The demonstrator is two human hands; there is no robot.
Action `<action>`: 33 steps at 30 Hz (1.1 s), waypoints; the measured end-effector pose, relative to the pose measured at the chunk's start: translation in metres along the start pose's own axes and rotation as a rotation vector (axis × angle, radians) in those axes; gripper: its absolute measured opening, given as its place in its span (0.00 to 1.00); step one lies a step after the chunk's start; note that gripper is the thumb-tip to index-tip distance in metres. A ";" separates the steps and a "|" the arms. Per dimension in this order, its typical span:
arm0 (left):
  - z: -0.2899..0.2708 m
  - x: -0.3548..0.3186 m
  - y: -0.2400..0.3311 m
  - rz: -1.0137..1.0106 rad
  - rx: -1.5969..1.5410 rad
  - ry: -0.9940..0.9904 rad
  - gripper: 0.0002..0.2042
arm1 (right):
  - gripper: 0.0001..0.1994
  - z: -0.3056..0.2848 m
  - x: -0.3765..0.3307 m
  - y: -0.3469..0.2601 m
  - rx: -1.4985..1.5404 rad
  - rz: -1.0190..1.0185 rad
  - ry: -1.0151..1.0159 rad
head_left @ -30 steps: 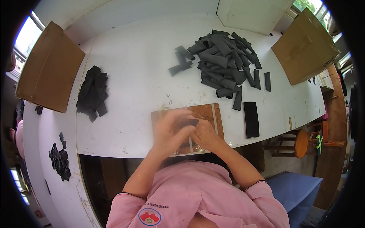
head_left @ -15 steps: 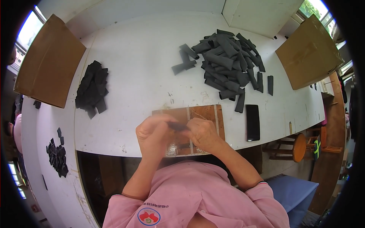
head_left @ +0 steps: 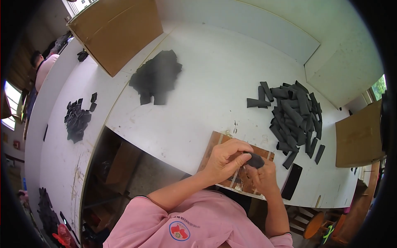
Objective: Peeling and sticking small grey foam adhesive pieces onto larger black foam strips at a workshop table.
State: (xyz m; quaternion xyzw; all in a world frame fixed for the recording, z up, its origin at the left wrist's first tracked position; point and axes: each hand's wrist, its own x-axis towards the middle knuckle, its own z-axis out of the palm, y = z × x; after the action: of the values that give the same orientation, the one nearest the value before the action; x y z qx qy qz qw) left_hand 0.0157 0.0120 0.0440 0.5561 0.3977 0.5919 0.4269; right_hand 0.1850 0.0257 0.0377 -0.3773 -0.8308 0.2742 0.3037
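A short dark grey tube-like sleeve (head_left: pixel 255 160) of soft material is held between my two hands. My left hand (head_left: pixel 230 158) pinches its near-left end between thumb and fingers. My right hand (head_left: pixel 264 178) is curled round its other side, its fingertips partly hidden. Beneath the hands lies a brown wooden board (head_left: pixel 212 145) with strips of clear tape across it. Beyond the board, to the right, a heap of similar dark grey sleeves (head_left: pixel 297 115) is spread on the white table (head_left: pixel 206 78). A flatter pile of dark pieces (head_left: pixel 157 76) lies further left.
A black phone (head_left: pixel 292 182) rests right of the board. Cardboard boxes stand at the far left (head_left: pixel 120 35) and right (head_left: pixel 357 136). More small dark pieces (head_left: pixel 77 120) lie on the left table. A wooden stool (head_left: pixel 313 225) stands below the right edge; another person (head_left: pixel 45 70) is far left.
The view has turned leftward, so the table's contents appear shifted right and tilted. My hands still hold the dark sleeve over the board; more of it now shows between them.
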 end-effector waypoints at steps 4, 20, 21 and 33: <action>-0.032 0.015 -0.034 -0.087 0.244 0.304 0.07 | 0.12 -0.053 0.033 0.011 0.692 0.222 0.302; -0.259 0.135 -0.170 -0.273 1.960 0.304 0.07 | 0.05 0.061 -0.030 0.106 -0.498 0.272 0.255; -0.261 0.137 -0.169 -0.233 1.926 0.303 0.05 | 0.04 0.060 -0.029 0.108 -0.448 0.288 0.271; -0.229 0.101 -0.135 -0.019 1.709 0.326 0.09 | 0.05 0.059 -0.030 0.109 -0.411 0.311 0.293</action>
State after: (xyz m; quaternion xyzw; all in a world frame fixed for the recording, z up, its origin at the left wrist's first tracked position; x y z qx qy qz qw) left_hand -0.2062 0.1518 -0.0662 0.5910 0.7666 0.1593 -0.1942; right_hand 0.2090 0.0504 -0.0851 -0.5893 -0.7484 0.0864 0.2919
